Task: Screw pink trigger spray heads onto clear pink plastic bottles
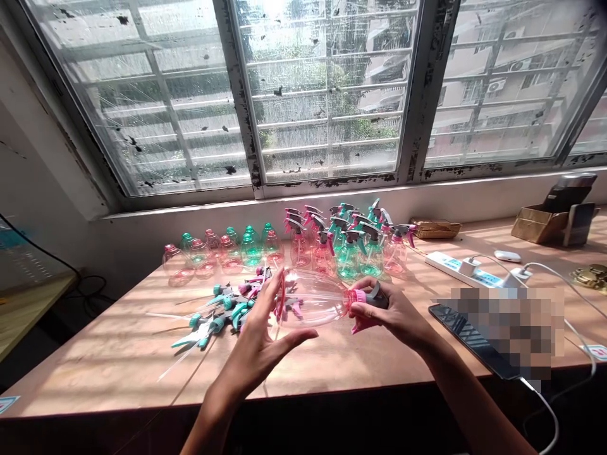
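A clear pinkish spray bottle [315, 298] lies sideways in the air above the table, its base to the left. My right hand [382, 309] is closed around its pink collar and grey-and-pink spray head [367, 297] at the neck. At the base, my left hand [265, 322] has its fingers stretched out and its thumb apart below the bottle; whether the palm touches the base I cannot tell. Behind my left hand lies a pile of loose teal, pink and grey spray heads [227, 309] with thin tubes.
Along the window side stand several red and green bottles without heads [231, 251], beside several bottles with spray heads [351, 256]. To the right are a white power strip [459, 270], a dark phone [474, 341], cables, an earbud case [507, 256] and a cardboard box [533, 222].
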A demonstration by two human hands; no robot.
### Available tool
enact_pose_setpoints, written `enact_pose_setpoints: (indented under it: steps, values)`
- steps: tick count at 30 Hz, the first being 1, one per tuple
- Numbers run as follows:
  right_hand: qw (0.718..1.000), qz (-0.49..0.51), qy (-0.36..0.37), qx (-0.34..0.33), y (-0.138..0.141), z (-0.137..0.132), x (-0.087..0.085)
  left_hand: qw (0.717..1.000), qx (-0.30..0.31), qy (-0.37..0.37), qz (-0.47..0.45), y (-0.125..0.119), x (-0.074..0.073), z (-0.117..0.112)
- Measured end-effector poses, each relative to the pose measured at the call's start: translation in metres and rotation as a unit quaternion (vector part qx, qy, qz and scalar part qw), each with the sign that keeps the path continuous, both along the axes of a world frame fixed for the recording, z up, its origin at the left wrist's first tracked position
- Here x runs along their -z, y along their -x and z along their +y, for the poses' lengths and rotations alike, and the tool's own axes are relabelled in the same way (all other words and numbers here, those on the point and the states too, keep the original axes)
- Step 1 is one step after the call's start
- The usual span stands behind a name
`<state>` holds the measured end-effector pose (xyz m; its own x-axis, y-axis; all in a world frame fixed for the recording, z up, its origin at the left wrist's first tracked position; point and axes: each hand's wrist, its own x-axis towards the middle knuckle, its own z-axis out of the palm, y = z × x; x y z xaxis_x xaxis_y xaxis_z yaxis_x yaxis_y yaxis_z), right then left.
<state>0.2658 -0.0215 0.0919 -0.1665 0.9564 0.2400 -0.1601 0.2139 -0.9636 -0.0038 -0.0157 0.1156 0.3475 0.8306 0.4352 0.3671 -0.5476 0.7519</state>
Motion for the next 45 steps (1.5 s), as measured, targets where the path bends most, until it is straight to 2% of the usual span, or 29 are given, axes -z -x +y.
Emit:
enact_pose_setpoints:
  steps: [2,6,9,12,15,19,23,28,32,34,37,39,41,43,45]
  values:
    - [0.999,-0.024,-0.030,0.012,0.003,0.000,-0.012,0.999,-0.016,0.019,0.039,0.010,-0.008,-0.004]
    - [0.994,-0.070,-0.088,0.011,0.009,-0.008,-0.019,0.999,-0.002,0.017,0.044,0.022,-0.003,-0.014]
    - [0.979,-0.128,-0.149,0.049,0.011,-0.015,-0.020,0.999,0.004,0.040,0.005,0.021,-0.005,-0.016]
    - [0.965,-0.151,-0.198,0.082,0.013,-0.021,-0.024,0.997,0.013,0.051,-0.063,0.019,-0.015,-0.015]
    - [0.976,-0.115,-0.172,0.061,0.015,-0.026,-0.027,0.997,0.029,0.025,-0.074,0.025,-0.023,-0.017]
    - [0.992,-0.026,-0.120,0.018,0.017,-0.029,-0.029,0.997,0.024,-0.053,-0.048,0.033,-0.022,-0.025]
    - [0.987,-0.031,-0.143,0.061,0.017,-0.034,-0.028,0.985,0.073,-0.034,-0.153,0.016,-0.018,-0.031]
    - [0.970,-0.078,-0.208,0.100,0.018,-0.039,-0.028,0.959,0.017,0.001,-0.282,-0.014,-0.016,-0.026]
    - [0.976,-0.068,-0.184,0.094,0.021,-0.039,-0.029,0.969,-0.019,0.058,-0.239,-0.006,-0.023,-0.027]
    - [0.986,-0.035,-0.145,0.071,0.023,-0.039,-0.030,0.977,0.000,0.025,-0.212,0.004,-0.028,-0.031]
    - [0.993,0.005,-0.113,0.037,0.026,-0.040,-0.030,0.982,0.036,-0.075,-0.172,0.017,-0.032,-0.036]
    - [0.992,0.011,-0.121,0.038,0.027,-0.042,-0.029,0.981,0.055,-0.102,-0.156,0.024,-0.032,-0.034]
    - [0.988,0.008,-0.142,0.057,0.028,-0.046,-0.027,0.982,0.061,-0.098,-0.152,0.033,-0.030,-0.028]
    - [0.981,0.003,-0.172,0.084,0.029,-0.049,-0.026,0.986,0.046,-0.090,-0.129,0.045,-0.027,-0.021]
    - [0.974,-0.002,-0.205,0.100,0.029,-0.051,-0.025,0.994,0.017,-0.089,-0.064,0.056,-0.024,-0.015]
